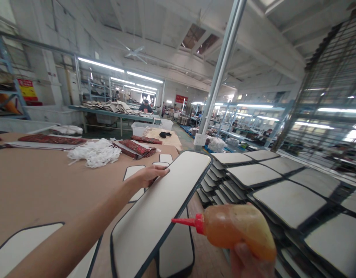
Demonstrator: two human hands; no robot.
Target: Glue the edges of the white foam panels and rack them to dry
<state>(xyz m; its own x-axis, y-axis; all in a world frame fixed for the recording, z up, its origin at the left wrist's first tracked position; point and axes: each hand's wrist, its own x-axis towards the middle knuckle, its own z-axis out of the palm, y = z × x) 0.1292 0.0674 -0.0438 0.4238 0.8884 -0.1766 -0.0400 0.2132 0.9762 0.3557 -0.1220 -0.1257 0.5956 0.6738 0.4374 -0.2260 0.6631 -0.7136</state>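
My left hand (154, 173) grips the edge of a long white panel (163, 204) with a dark border and rounded corners, thumb on top. The panel is tilted above the table. In my right hand (244, 258) is a squeeze bottle (238, 227) of amber liquid, lying sideways with its red nozzle pointing left. The nozzle tip meets or hovers just over the panel's right dark edge; I cannot tell which. Beneath the raised panel lies another white panel (178, 247) with a dark border.
Stacks of dark-edged white panels (290, 200) rise at the right. On the brown table (44, 185) are a pile of white strips (95, 152), red patterned fabric bundles (50, 139) and further panels (30, 243). A metal post (221, 73) stands beyond. A person (145, 106) is at a far table.
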